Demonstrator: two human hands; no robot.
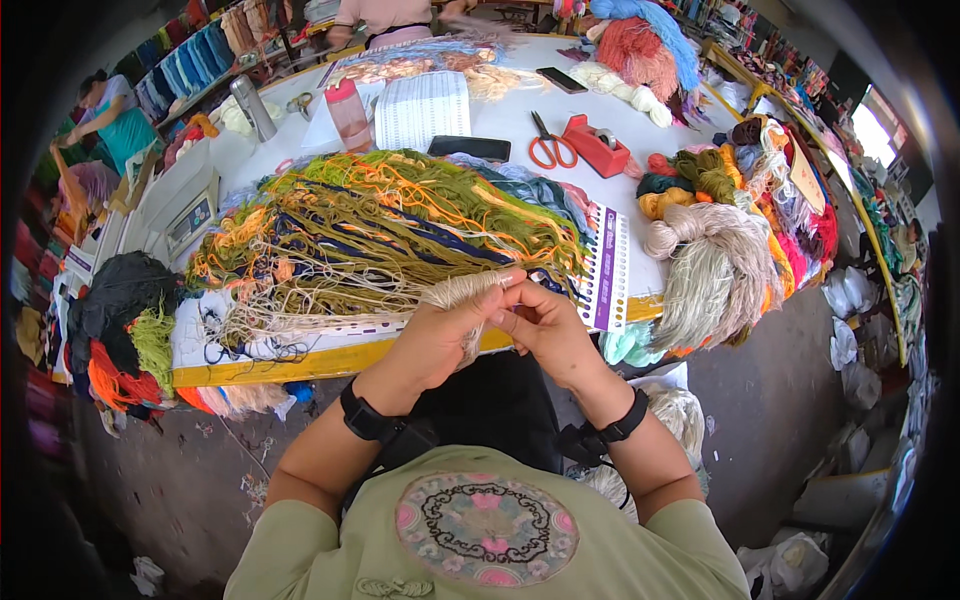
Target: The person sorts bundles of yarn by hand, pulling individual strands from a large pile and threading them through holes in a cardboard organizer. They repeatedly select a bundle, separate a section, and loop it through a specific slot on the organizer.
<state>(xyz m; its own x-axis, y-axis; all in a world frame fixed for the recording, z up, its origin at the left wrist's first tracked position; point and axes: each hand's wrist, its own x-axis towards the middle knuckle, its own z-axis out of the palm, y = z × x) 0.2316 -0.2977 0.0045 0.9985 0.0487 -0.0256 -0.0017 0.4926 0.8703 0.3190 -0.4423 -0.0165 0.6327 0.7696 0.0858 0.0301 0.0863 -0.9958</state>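
Observation:
A skein of cream thread [462, 290] is held in my left hand [440, 338], its fingers wrapped round it at the table's near edge. My right hand [545, 325] is closed too, thumb and finger pinched at the skein's right end beside my left fingertips. The exact strands between them are hidden. Just beyond my hands, a wide spread of loose threads [380, 215] in olive, orange, navy and cream covers the tabletop. A purple and white punched card [607, 270] with a row of holes lies to the right of the threads.
Red-handled scissors [552, 148], a red tape dispenser [597, 146], a black phone [470, 149] and a pink bottle [347, 116] stand or lie farther back. Yarn heaps flank me: mixed skeins [715, 250] right, black yarn [125, 305] left. Another person [385, 15] works across the table [270, 374].

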